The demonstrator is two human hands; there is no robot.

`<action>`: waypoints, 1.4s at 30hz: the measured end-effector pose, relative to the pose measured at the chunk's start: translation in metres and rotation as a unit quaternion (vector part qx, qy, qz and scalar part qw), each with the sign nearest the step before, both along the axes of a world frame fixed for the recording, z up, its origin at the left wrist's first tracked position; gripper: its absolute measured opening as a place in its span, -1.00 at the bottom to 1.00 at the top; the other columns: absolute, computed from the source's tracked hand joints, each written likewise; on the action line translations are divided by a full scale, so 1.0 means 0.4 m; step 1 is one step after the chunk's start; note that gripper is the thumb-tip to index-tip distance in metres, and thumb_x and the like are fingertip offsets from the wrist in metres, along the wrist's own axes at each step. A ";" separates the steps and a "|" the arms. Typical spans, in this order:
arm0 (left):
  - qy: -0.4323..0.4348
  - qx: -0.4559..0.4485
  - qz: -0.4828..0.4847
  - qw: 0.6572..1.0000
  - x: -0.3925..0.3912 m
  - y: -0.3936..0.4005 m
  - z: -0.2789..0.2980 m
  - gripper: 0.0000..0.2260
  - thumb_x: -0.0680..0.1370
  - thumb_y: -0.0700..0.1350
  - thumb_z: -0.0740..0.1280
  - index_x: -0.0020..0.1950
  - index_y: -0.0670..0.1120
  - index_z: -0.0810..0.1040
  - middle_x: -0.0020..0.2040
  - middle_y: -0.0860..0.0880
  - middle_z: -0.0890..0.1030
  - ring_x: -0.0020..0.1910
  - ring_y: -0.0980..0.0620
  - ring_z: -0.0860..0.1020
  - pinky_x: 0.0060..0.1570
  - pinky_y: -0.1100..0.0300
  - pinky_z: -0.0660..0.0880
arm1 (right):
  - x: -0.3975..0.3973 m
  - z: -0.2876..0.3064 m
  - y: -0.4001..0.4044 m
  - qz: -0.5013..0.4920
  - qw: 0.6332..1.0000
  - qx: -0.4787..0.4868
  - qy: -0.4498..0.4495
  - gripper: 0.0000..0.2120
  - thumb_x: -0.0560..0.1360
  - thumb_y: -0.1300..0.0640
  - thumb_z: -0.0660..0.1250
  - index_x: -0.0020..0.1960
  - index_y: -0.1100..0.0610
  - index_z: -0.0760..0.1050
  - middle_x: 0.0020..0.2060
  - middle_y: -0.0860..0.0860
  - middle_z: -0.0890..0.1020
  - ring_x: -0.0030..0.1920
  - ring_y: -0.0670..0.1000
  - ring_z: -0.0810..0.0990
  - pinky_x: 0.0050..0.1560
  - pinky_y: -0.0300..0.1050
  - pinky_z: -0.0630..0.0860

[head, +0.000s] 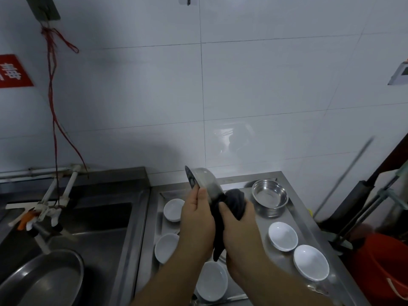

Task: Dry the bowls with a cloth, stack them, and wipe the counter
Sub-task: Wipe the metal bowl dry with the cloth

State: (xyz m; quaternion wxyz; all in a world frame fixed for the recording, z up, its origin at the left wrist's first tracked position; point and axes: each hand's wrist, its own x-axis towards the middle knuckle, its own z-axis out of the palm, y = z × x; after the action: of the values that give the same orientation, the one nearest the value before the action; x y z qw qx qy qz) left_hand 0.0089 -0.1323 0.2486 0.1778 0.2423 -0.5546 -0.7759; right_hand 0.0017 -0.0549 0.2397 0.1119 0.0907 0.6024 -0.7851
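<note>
- The left hand [198, 214] grips a tilted, motion-blurred bowl with a dark patterned rim [202, 181], held above the stainless steel worktop [293, 219].
- The right hand [237, 219] clutches a dark grey cloth [231, 205] against it; the forearms hide part of the worktop.
- Five white bowls [283, 236] sit along the left and right edges, and a steel bowl [270, 194] near the back right corner.
</note>
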 end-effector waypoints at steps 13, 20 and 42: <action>0.007 0.103 -0.105 0.989 0.043 -0.039 0.006 -0.69 0.75 -0.06 0.19 0.18 -0.05 0.74 0.15 -0.23 0.73 0.09 -0.18 0.74 -0.02 -0.04 0.69 | -0.183 0.082 0.067 0.170 0.943 0.138 0.251 -0.70 0.48 -0.25 0.36 0.19 -0.27 0.57 0.02 -0.15 0.72 0.10 -0.12 0.69 0.24 0.08 0.64; 0.070 0.100 -0.075 0.990 0.035 -0.055 0.033 -0.69 0.73 -0.08 0.21 0.10 -0.02 0.77 0.08 -0.20 0.76 0.01 -0.13 0.77 -0.18 0.05 0.70 | -0.180 0.018 0.062 0.059 0.997 -0.015 0.052 -0.85 0.56 -0.16 0.41 0.12 -0.32 0.64 0.03 -0.14 0.75 0.18 0.04 0.69 0.12 0.06 0.64; -0.011 -0.555 -0.289 0.780 0.044 -0.050 -0.079 -0.84 0.76 0.03 0.12 0.28 0.12 0.46 -0.13 0.04 0.65 -0.22 0.10 0.59 -0.13 0.06 0.58 | -0.202 0.004 0.139 0.056 0.992 0.103 0.056 -0.66 0.27 -0.01 0.64 0.01 -0.03 0.67 -0.17 0.07 0.75 -0.19 0.16 0.77 -0.24 0.23 0.73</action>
State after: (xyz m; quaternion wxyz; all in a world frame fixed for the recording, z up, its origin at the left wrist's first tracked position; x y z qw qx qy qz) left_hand 0.0265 -0.1524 0.2171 0.0427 -0.0620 -0.9352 -0.3459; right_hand -0.0793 0.0007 0.2415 0.1120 0.0239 0.6892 -0.7154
